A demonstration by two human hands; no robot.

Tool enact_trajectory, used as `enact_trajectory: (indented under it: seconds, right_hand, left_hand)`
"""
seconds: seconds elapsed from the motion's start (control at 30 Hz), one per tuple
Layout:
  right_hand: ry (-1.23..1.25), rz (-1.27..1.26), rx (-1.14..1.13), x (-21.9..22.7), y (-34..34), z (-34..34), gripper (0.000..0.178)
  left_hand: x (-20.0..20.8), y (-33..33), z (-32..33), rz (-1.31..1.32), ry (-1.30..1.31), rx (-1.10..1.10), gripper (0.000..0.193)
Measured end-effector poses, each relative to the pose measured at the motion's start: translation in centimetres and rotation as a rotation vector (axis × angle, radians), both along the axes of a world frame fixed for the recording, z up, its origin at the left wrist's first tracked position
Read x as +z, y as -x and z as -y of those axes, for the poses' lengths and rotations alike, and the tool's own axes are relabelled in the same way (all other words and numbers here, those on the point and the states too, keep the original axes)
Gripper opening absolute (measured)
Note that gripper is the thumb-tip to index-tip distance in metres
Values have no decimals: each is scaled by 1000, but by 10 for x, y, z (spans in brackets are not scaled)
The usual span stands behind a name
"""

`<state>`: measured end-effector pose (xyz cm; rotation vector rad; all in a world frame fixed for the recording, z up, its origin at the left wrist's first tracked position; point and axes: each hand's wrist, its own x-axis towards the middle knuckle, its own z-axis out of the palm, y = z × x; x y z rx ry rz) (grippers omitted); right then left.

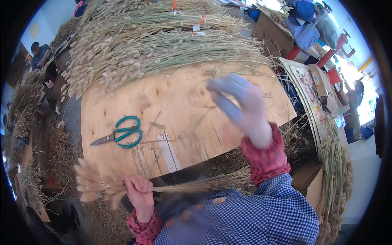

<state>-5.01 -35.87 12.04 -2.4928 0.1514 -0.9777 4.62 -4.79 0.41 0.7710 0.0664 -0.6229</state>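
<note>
My left hand (pixel 140 194) is closed around a bunch of dried bunny tail grass (pixel 98 181) at the board's near edge. The fluffy beige heads stick out to the left of my fist, and the stems run right, in front of my checked apron. Over the right half of the wooden board (pixel 110 108) is my right hand (pixel 245 104), blurred, with pale blue coverings on its fingers. A gap shows between its thumb and fingers, and nothing is visible in it. Scissors (pixel 131 129) with teal handles lie on the board's left part, blades pointing left.
Long piles of dried grass (pixel 122 53) cover the far side, some with orange and white tags. A bundle of stems (pixel 332 175) stands at right beside a cardboard box (pixel 314 185). Stem scraps and a pale marked strip (pixel 167 151) are on the board. Other people (pixel 355 102) are farther off.
</note>
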Motion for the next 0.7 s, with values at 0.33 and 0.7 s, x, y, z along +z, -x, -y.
enact_trajectory:
  seconds: [0.33, 0.7]
  right_hand:
    - [193, -181, -107, -134, -74, 105, 15]
    - [310, -238, 321, -80, -59, -113, 16]
  left_hand:
    - [-4, 1, 7, 23, -6, -79, 42]
    - [16, 15, 24, 101, -10, -111, 44]
